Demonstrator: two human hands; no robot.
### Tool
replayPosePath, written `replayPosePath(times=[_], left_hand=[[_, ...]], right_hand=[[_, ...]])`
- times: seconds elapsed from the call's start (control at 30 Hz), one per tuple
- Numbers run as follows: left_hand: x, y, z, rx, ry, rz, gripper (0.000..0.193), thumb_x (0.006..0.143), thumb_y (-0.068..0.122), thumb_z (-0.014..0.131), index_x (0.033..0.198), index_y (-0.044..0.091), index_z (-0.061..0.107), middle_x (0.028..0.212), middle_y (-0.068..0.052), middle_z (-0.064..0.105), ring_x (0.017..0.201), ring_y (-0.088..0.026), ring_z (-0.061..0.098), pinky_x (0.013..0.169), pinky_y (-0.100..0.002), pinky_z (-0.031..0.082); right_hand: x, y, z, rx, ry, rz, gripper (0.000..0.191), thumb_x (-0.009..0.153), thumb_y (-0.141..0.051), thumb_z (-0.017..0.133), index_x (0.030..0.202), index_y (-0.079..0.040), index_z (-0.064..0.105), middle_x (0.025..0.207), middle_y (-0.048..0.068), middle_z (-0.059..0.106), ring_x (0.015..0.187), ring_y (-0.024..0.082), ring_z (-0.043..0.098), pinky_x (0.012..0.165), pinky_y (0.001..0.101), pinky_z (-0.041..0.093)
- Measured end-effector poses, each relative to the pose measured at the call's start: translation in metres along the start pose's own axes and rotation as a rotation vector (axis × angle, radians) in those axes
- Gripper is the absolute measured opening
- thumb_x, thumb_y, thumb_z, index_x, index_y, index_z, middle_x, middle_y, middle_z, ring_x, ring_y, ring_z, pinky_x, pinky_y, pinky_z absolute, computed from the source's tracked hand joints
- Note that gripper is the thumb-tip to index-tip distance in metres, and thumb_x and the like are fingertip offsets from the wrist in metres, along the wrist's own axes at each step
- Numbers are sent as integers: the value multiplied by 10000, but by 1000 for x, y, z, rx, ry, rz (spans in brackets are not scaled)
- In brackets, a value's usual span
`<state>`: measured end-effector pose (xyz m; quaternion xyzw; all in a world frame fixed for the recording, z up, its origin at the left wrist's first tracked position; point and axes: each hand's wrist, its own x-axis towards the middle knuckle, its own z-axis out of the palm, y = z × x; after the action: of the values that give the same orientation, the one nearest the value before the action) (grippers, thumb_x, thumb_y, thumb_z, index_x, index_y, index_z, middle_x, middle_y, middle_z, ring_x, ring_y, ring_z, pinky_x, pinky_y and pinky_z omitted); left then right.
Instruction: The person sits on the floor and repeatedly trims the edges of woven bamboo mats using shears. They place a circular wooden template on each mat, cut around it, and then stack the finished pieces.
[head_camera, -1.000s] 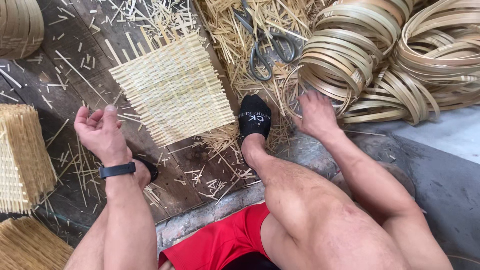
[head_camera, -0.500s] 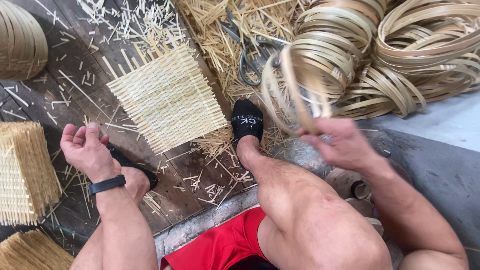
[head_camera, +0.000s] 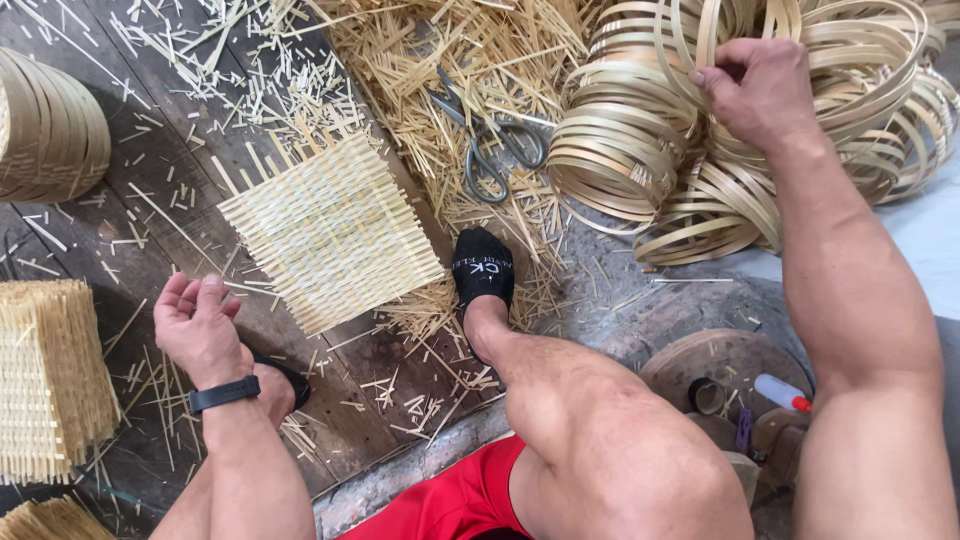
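Observation:
My right hand (head_camera: 762, 90) reaches up to the pile of coiled bamboo strip hoops (head_camera: 700, 150) at the upper right, fingers closed around one of the hoops. My left hand (head_camera: 197, 325) hovers palm up with loosely curled fingers over the dark wooden floor, holding nothing; a black band sits on its wrist. A flat woven bamboo mat (head_camera: 330, 230) lies just right of that hand. My foot in a black sock (head_camera: 482, 275) rests beside the mat's lower right corner.
Scissors (head_camera: 495, 150) lie on loose straw-like offcuts at top centre. Woven bamboo pieces (head_camera: 50, 375) stand at the left edge, a rounded basket (head_camera: 50, 125) at the upper left. A round wooden block (head_camera: 715, 365) with small items sits by my right knee.
My right hand, which held a hoop lifted near my knee, has gone back up into the hoop pile. My left hand stays roughly where it was.

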<state>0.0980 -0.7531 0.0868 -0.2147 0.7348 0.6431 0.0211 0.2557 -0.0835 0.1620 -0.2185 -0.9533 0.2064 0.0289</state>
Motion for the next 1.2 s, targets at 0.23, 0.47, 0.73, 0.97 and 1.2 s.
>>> replayPosePath(times=[0.23,0.47,0.73,0.97,1.2], left_hand=[[0,4,2,-4,10,-32,398,984,41,763,1320,22,550,1066,-27,645,866,-87,685,690,-210,603],[-4,14,8,-12,-5,15,391,986,36,755,1319,23,550,1064,-28,636,880,-104,680,701,-221,596],[-59,89,103,189,-460,417,261,1048,249,686,1229,61,698,1122,-90,728,1026,-186,691,894,-286,603],[-86,135,182,-932,-677,-274,458,1025,415,592,1206,2,671,796,-28,622,726,-154,610,710,-301,560],[-53,101,141,-884,-595,-442,343,1028,352,635,874,45,636,605,35,443,524,-85,421,441,-237,351]], right_hand=[[-10,3,12,-510,207,-225,324,958,-345,811,772,-99,714,725,30,657,671,172,647,634,345,529],[-4,6,-32,-491,287,-286,395,1147,-319,564,816,-102,574,762,3,620,679,108,594,624,286,483],[0,-93,-57,1575,50,-29,467,1214,-310,490,803,-96,433,631,7,311,582,141,316,538,323,280],[-2,-251,16,1815,-427,218,377,1071,-399,463,873,-95,566,679,12,486,627,147,489,642,338,458],[12,-286,54,1515,-492,314,402,1084,-353,626,765,-109,599,535,-45,391,445,77,386,381,235,328]])
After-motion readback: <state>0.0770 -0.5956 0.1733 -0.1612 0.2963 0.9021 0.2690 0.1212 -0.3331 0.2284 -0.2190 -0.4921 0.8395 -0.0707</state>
